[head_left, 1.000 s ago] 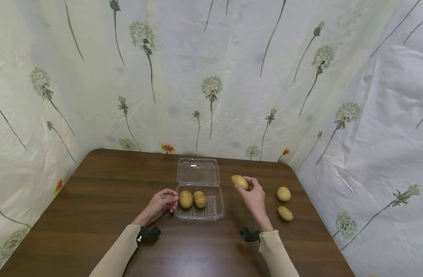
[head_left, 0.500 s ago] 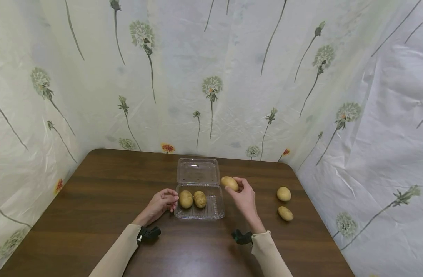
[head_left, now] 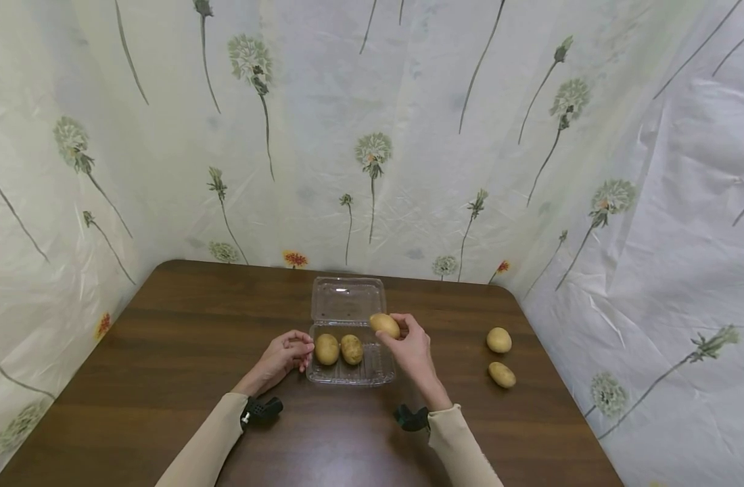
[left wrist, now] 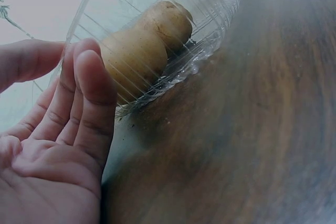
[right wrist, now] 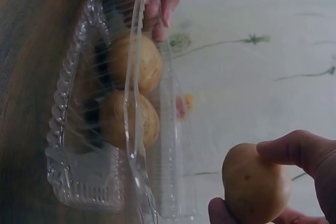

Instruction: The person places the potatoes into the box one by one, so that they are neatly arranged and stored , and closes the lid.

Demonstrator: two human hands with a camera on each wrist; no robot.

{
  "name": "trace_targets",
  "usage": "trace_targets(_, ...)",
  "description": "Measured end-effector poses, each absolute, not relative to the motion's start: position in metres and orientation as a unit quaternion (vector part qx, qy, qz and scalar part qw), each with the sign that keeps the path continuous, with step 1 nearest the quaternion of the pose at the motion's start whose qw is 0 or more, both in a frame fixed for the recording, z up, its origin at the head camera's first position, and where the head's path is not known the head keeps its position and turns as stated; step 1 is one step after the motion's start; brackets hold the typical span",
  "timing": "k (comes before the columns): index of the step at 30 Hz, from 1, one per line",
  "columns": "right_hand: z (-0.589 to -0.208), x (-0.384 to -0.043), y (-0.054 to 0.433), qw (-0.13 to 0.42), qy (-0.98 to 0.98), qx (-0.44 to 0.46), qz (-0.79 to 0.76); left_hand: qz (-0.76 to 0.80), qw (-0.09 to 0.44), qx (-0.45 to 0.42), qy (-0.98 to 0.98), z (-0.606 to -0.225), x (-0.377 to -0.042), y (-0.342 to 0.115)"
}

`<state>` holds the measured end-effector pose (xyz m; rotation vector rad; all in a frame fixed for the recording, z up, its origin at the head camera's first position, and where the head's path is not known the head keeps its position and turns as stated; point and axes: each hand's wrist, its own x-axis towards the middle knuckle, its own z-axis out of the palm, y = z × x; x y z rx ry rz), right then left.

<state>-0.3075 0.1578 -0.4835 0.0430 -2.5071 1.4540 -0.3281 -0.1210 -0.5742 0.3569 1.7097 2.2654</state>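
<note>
A clear plastic clamshell container (head_left: 381, 368) lies on the table with its lid (head_left: 347, 301) laid back. Two potatoes, a left one (head_left: 327, 350) and a right one (head_left: 351, 350), sit side by side in the left part of its base. My left hand (head_left: 281, 358) pinches the container's left rim between thumb and fingertips, as the left wrist view shows. Above the right back part of the base, my right hand (head_left: 413, 346) holds a third potato (right wrist: 254, 184) between thumb and fingers.
Two more potatoes, one farther back (head_left: 498, 340) and one nearer (head_left: 502, 375), lie on the brown wooden table (head_left: 226, 304) at the right. A floral curtain (head_left: 421, 169) hangs behind the table and along its sides.
My right hand has carried its potato leftward, from right of the container to above its base. The left hand stays at the rim, and the other potatoes have not moved.
</note>
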Motion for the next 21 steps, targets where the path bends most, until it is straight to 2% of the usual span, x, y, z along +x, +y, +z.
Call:
trace_targets(12, -0.496, -0.309, 0.143, 0.084, -0.878, 0.035, 0.471, 0.785, 0.141, 0.130, 0.589, -0.577, -0.328, -0.121)
trace_targets(21, -0.493, -0.308, 0.138, 0.084, -0.878, 0.040, 0.470, 0.780, 0.137, 0.126, 0.597, -0.574, -0.327, -0.121)
